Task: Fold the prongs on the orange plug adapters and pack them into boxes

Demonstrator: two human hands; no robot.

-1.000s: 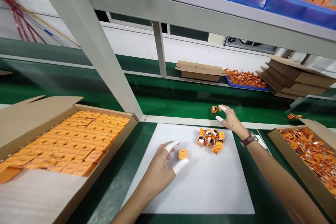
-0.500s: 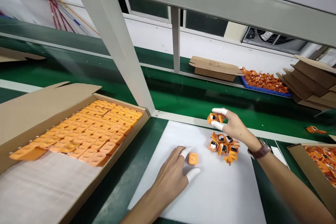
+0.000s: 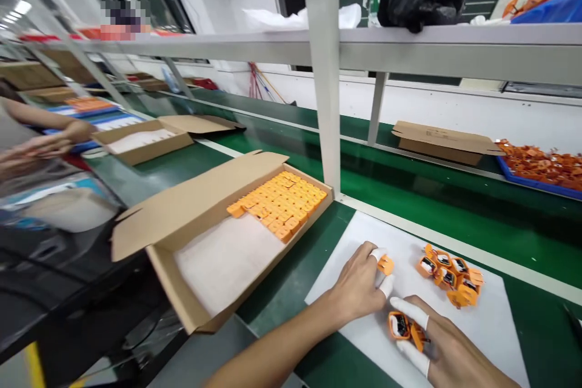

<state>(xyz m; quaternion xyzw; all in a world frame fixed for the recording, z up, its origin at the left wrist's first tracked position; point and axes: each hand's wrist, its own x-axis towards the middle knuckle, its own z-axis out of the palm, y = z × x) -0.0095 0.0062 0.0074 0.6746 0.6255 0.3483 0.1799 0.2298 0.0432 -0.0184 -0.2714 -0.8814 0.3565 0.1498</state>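
Note:
On the white board point(image 3: 482, 333), my left hand point(image 3: 364, 282) has its white-covered thumb and finger around a small orange piece point(image 3: 385, 264). My right hand point(image 3: 448, 339), just right of and below it, grips an open orange housing point(image 3: 399, 325) with black and white parts inside, between thumb and fingers. A cluster of similar open orange housings point(image 3: 448, 277) lies on the board beyond my right hand.
An open cardboard box point(image 3: 182, 309) with rows of orange pieces stands left of the board. A metal post point(image 3: 325, 73) rises behind it. A blue tray point(image 3: 536, 185) of orange parts is at right. At far left, another person's hands point(image 3: 50, 142) are visible.
The view has swung left. My right hand has come down toward my left hand with the open housing. My left hand has closed around the orange piece.

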